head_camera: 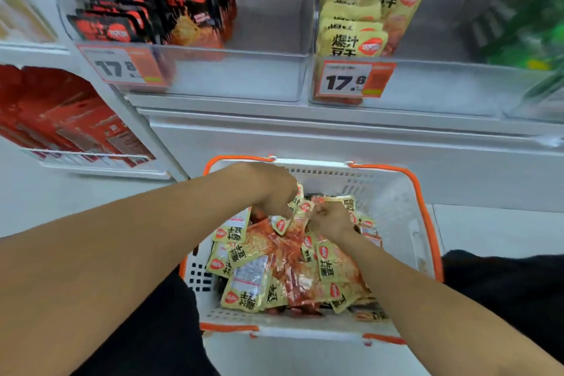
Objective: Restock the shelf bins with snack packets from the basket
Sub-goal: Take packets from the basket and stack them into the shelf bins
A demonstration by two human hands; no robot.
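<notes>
A white basket (393,201) with orange rim sits low in front of me, holding several yellow snack packets (332,272). My left hand (271,189) reaches into the far side of the pile and pinches a yellow packet (282,224) by its edge. My right hand (331,218) is curled round the top of other yellow packets beside it. Above, a clear shelf bin (244,76) holds black packets (171,3) and the bin (442,85) to its right holds yellow packets (357,24).
Price tags reading 17.8 hang on the left bin (122,65) and the right bin (351,81). A white shelf ledge (335,131) juts out above the basket. Red packs (61,113) fill a lower left rack. Green packs (528,33) sit at far right.
</notes>
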